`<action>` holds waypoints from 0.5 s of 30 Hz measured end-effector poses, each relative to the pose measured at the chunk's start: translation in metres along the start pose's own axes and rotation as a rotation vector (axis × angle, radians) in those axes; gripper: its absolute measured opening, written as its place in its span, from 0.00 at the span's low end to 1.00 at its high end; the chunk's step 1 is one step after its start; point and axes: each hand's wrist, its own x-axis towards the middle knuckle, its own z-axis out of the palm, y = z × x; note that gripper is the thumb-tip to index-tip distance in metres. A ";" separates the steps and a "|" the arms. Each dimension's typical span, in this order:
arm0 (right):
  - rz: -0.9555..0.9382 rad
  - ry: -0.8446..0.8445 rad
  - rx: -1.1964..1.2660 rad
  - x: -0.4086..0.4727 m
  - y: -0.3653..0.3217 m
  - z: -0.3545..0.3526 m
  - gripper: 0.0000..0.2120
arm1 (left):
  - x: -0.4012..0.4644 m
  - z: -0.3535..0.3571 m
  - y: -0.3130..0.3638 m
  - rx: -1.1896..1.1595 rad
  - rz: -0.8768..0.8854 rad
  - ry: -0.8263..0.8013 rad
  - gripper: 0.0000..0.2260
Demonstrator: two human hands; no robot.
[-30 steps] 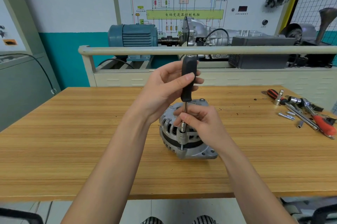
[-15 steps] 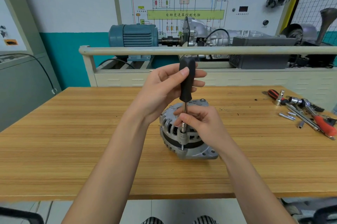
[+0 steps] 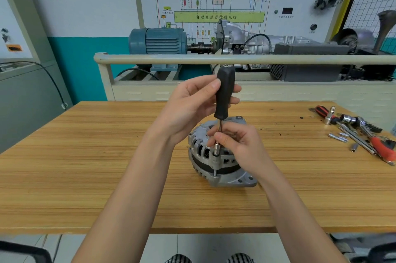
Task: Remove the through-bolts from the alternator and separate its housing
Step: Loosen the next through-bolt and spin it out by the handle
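- Left hand [image 3: 188, 106] grips the black-handled nut driver [image 3: 224, 93]; right hand [image 3: 237, 144] pinches its steel shaft.
- Tilting it could slip the socket off the silver alternator's [image 3: 222, 168] through-bolt [image 3: 215, 171], rounding the head.

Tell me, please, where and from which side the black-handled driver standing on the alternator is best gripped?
Grip the driver's thick black handle from the left side, as the left hand does; it stands upright and the right hand steadies the thin shaft.
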 end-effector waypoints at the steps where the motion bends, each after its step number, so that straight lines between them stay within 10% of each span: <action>1: 0.002 -0.003 0.002 0.000 0.000 0.000 0.09 | 0.000 -0.001 0.000 -0.001 0.003 0.012 0.12; 15: 0.027 0.010 -0.012 0.000 0.003 0.000 0.08 | -0.001 0.001 -0.003 -0.014 -0.009 -0.009 0.14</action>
